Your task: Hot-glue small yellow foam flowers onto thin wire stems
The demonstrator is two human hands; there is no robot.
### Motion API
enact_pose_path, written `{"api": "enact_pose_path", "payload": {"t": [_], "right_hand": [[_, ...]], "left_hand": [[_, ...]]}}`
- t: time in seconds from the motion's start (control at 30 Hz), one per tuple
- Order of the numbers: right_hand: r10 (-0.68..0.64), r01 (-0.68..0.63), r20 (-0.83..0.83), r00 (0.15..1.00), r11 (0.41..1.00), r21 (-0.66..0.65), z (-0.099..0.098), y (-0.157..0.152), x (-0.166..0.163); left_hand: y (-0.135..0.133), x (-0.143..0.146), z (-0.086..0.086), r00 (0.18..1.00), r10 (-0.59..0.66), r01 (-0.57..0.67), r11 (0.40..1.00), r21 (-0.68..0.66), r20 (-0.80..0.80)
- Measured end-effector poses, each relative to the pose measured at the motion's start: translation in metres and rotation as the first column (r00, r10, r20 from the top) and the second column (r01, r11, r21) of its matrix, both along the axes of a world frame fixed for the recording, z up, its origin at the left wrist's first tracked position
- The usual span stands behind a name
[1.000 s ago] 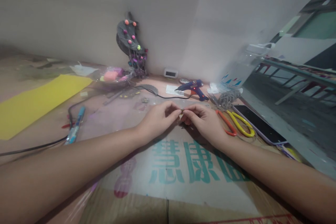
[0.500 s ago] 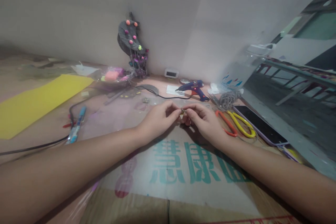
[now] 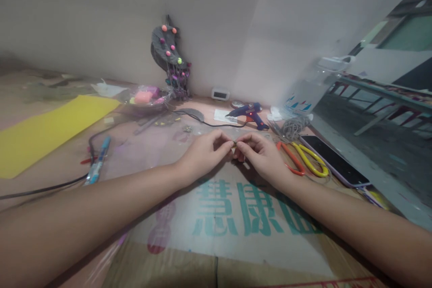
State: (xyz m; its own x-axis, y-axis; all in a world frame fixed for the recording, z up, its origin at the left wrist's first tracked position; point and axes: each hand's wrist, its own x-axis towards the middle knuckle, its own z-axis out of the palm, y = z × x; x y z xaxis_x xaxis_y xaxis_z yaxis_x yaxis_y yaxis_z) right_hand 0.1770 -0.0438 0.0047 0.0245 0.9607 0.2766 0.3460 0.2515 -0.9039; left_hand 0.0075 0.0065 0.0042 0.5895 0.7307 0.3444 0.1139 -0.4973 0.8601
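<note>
Over the middle of the counter (image 3: 60, 168), the left hand (image 3: 205, 153) and right hand (image 3: 261, 153) meet, each grip pinched shut on a tiny piece (image 3: 235, 143), with a glue gun (image 3: 248, 111) beyond, far side, and a phone (image 3: 334, 162) to the right.

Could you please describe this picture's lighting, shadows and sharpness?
Head view: dim, greyish light, dark shadow along the left forearm; head view, right: hazy bottle, leaning, perhaps from lens distortion; head view, centre: tiny piece between left hand and right hand, too small to identify.
</note>
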Motion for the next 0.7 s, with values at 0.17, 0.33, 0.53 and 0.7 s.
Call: {"api": "enact_pose_path", "payload": {"t": [0.17, 0.33, 0.53, 0.7], "right_hand": [[0.006, -0.006, 0.010, 1.000, 1.000, -0.004, -0.0002, 0.0003, 0.0006], [-0.010, 0.010, 0.028, 1.000, 1.000, 0.009, 0.0019, -0.0014, 0.0002], [-0.018, 0.016, 0.070, 0.997, 0.999, 0.030, 0.0018, -0.0010, 0.0012], [-0.003, 0.001, 0.073, 0.997, 0.999, 0.034, 0.0001, -0.0006, 0.0020]], "left_hand": [[0.0006, -0.0002, -0.0007, 1.000, -0.011, 0.011, 1.000, 0.003, 0.000], [0.0003, -0.0012, 0.0003, 1.000, -0.027, 0.027, 1.000, -0.013, -0.006], [-0.0003, -0.0005, 0.0016, 1.000, -0.028, 0.027, 0.999, -0.034, -0.004], [0.0007, 0.0007, -0.0008, 0.998, -0.062, 0.063, 0.996, -0.068, 0.018]]}}
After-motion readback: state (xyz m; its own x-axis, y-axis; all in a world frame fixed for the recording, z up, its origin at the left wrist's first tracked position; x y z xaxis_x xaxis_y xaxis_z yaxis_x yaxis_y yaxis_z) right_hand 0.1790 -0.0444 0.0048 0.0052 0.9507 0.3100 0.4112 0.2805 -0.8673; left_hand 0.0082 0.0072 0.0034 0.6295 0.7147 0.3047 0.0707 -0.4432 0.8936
